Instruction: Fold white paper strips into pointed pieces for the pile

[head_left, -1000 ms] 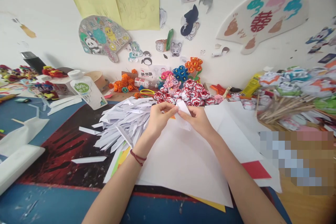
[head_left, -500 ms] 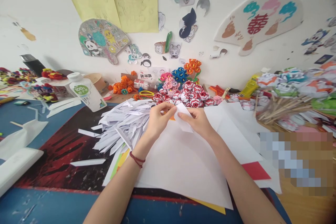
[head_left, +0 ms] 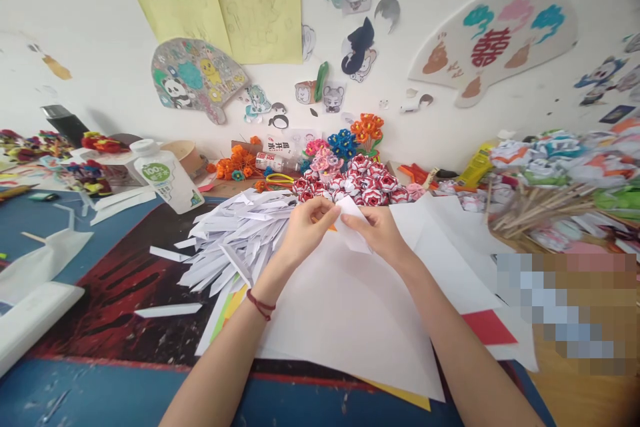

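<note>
A small piece of white paper (head_left: 354,227) is pinched between both hands above a large white sheet (head_left: 345,307). My left hand (head_left: 309,230) grips its upper left edge with thumb and fingers closed. Across from it, my right hand (head_left: 381,230) presses the paper with its thumb on top, the other fingers hidden behind. To the left of my left hand lies a heap of folded white paper strips (head_left: 240,233). Red-and-white paper flowers (head_left: 363,180) are bunched just beyond my hands.
A white bottle (head_left: 167,177) stands at the back left, near orange flowers (head_left: 237,161). More flowers on wooden sticks (head_left: 535,203) crowd the right side. A red paper piece (head_left: 489,327) lies by my right forearm, and a white case (head_left: 37,320) at the left edge.
My left thumb and fingers have shifted slightly along the paper's edge, closer to my right thumb. The paper has tilted a little; the surroundings look unchanged.
</note>
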### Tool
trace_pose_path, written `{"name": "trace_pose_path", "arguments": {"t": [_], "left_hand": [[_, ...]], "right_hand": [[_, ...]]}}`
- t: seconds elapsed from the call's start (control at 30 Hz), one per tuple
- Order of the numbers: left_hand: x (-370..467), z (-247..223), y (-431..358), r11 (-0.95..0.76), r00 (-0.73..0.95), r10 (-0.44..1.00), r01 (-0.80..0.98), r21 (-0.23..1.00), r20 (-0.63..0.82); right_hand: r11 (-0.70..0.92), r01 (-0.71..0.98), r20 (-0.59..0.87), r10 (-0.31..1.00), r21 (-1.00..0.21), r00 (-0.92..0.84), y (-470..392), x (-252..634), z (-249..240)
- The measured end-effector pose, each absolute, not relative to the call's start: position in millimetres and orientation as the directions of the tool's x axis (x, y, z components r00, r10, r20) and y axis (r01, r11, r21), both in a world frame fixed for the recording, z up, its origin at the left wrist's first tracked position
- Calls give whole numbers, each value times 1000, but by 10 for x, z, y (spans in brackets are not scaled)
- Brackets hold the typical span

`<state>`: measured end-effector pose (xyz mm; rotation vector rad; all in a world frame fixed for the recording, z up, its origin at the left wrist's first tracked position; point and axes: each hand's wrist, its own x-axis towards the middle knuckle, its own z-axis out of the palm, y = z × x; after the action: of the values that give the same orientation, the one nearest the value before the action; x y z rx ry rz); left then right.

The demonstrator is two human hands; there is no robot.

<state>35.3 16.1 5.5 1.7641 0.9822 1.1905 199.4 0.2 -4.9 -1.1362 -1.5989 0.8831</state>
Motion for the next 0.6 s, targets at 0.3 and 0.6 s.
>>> {"name": "trace_pose_path", "arguments": {"t": [0.3,0.6], "left_hand": [[379,69,106,-476,294,868,263,839,400],[398,25,98,-527,261,850,395,753,458]], "right_hand": [[292,246,282,956,-924,-77,-2,1997,-27],[309,198,307,951,-930,-41,1,1977,-21]]}}
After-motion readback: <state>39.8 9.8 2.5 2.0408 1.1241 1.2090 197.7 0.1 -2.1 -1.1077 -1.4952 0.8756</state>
